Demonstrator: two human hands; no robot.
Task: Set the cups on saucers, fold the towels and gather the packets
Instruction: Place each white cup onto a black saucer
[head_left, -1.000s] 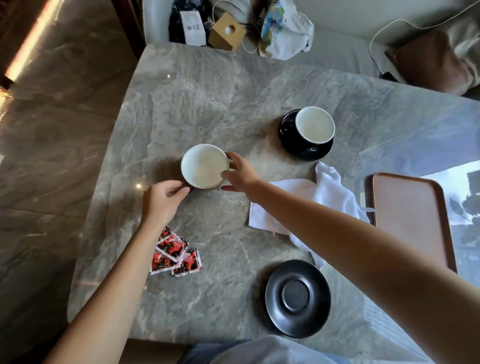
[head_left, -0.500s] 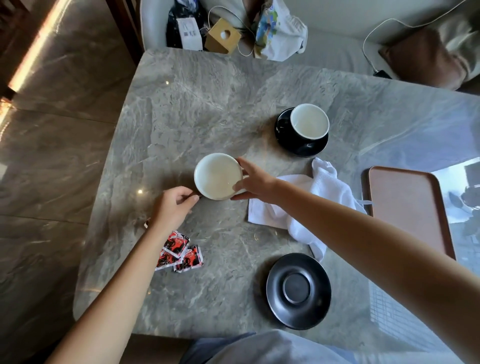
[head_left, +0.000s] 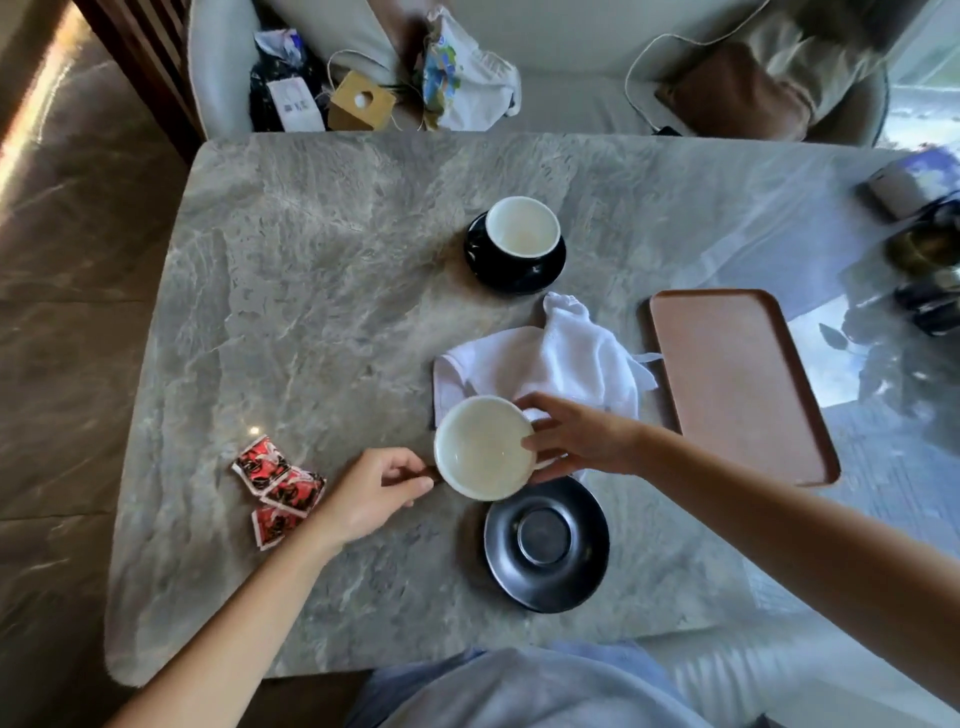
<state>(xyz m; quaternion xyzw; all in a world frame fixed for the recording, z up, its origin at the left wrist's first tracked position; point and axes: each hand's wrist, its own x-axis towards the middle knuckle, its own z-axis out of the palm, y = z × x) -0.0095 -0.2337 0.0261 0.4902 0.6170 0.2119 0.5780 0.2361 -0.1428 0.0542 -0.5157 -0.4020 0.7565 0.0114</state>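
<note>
Over the near edge of the marble table, our right hand grips the white cup by its rim, just above the empty black saucer. Left hand pinches its handle side. Crumpled towel behind; red packets left; second cup already on its saucer.

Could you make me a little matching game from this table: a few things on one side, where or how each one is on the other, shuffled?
Things:
1. far cup
2. near cup
3. near saucer
4. packets

States:
A. bare, nothing on it
B. held in both hands
C. standing on a black saucer
D. loose by the left wrist

Pairs: 1-C, 2-B, 3-A, 4-D
</note>
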